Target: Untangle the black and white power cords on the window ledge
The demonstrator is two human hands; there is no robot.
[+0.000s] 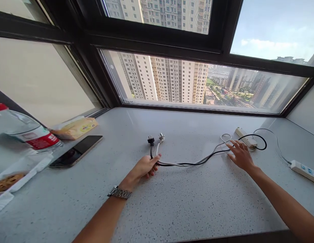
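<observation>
My left hand [147, 166] is closed around a black power cord [209, 158] and a white power cord [183, 165], just below their plugs. The black plug [150, 140] and the white plug [161, 137] stick out beyond my thumb, prongs pointing away from me. Both cords run side by side to the right across the counter. There my right hand [240, 156] is open, fingers apart, over the cords beside a white power strip [248, 140]. Whether its fingertips touch the cords, I cannot tell. The black cord loops around the strip's right end.
A second power strip [306, 171] lies on the speckled counter [177, 202] at the right. On the left are a phone [77, 151], a tissue pack [76, 128], a large plastic bottle [36, 133] and a tray [32, 168] with cookies [7, 182]. Windows rise behind the counter.
</observation>
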